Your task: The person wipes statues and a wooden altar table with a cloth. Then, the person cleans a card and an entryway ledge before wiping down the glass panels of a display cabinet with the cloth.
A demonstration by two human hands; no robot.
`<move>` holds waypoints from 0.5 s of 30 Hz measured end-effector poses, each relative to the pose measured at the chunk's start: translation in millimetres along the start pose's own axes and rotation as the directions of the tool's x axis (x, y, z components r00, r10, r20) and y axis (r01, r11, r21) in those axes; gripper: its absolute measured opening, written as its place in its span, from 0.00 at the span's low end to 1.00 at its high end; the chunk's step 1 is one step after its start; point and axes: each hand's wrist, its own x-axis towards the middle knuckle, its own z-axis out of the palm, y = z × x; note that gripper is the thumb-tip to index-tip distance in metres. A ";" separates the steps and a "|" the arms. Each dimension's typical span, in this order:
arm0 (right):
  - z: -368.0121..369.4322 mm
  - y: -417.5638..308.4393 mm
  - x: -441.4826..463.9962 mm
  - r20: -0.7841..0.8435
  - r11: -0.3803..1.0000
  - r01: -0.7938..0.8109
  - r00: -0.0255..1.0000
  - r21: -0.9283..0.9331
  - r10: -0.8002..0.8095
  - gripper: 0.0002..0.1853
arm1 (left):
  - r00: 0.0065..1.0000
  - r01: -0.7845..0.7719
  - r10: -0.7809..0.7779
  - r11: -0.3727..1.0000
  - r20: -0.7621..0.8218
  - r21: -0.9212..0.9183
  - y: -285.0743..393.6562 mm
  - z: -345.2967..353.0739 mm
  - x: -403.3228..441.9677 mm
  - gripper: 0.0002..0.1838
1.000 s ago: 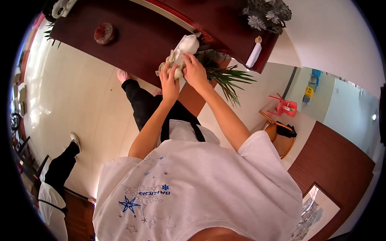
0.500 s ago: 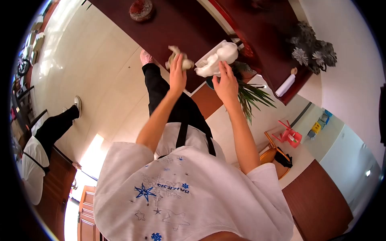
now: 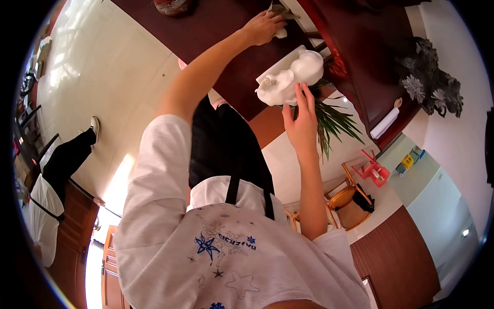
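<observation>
A white figurine [image 3: 280, 88] stands at the edge of the dark red table [image 3: 221, 31], with a pale flat block behind it. My right hand [image 3: 302, 116] is beside its near side, fingers apart, the fingertips close to or touching it. Farther over the table my left hand [image 3: 263, 28] is closed round a beige object [image 3: 280, 33], mostly hidden by the fingers.
Green leaves [image 3: 334, 123] spread below the table edge. A dark carved ornament [image 3: 432, 77] and a white roll [image 3: 386, 122] are on the right-hand surface. A round box [image 3: 172, 6] is at the top. Another person [image 3: 49, 216] is at the far left; chairs [image 3: 350, 203] stand at right.
My left hand has moved forward over the table with the beige object, away from the table's near edge. My right hand has stayed beside the white figurine. The view has shifted.
</observation>
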 end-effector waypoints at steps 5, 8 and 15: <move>-1.5 9.1 0.2 -0.029 0.993 0.080 0.996 -0.083 -0.083 0.32 | 0.987 -0.152 0.159 0.950 0.003 -0.274 33.9 -15.6 -107.2 0.30; -1.6 11.7 0.8 -0.037 0.998 0.063 0.997 -0.027 -0.064 0.31 | 0.982 -0.089 0.143 0.924 0.122 -0.371 76.8 -13.6 -182.0 0.26; -2.4 16.1 1.8 -0.036 0.992 0.049 0.998 0.119 -0.045 0.31 | 0.998 0.032 -0.009 0.916 0.060 -0.399 132.5 -1.7 -206.2 0.16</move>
